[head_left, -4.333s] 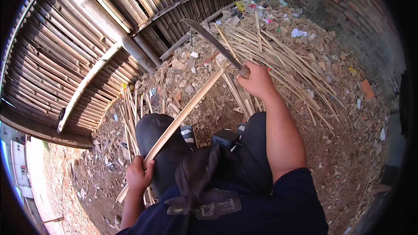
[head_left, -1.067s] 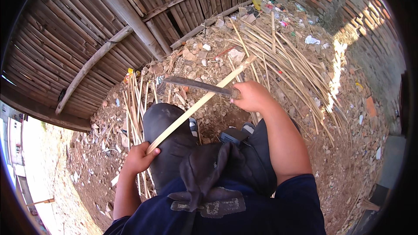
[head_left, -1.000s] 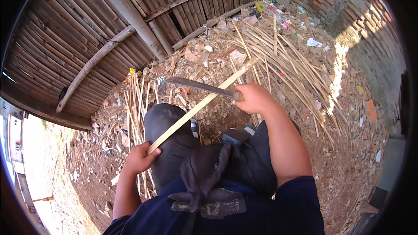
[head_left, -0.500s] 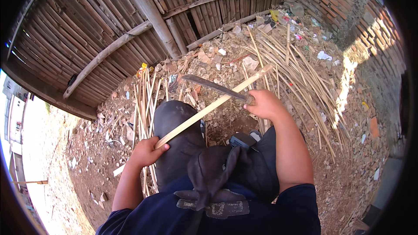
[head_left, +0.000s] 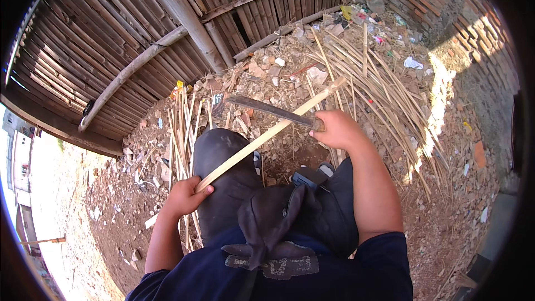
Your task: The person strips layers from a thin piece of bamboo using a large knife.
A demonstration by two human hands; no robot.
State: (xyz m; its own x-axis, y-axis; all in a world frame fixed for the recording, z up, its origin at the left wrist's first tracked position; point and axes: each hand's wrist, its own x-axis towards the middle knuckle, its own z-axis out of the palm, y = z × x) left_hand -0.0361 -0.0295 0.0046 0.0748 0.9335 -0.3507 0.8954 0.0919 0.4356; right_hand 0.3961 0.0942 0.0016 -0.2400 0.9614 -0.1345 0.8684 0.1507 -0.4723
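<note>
A long pale strip of split bamboo [head_left: 253, 146] runs slantwise across my bent knee, its far end up to the right. Near its lower end my left hand [head_left: 185, 195] is closed around it, and a short piece sticks out behind the fist. My right hand [head_left: 337, 130] grips the handle of a machete [head_left: 266, 108], mostly hidden by the fingers. The dark blade points left and lies across the strip, toward its far half. Whether the edge bites into the bamboo cannot be made out.
Piles of thin bamboo strips lie on the ground, one at the left [head_left: 179, 128] and a larger one at the right [head_left: 384, 92]. Rubble and litter cover the dirt. A bamboo wall [head_left: 111, 39] stands ahead, a brick wall [head_left: 418, 0] at the right.
The machete and my right hand have shifted slightly left, so the blade crosses the strip a little nearer to me. My left hand keeps its hold; the whole view has shifted slightly.
</note>
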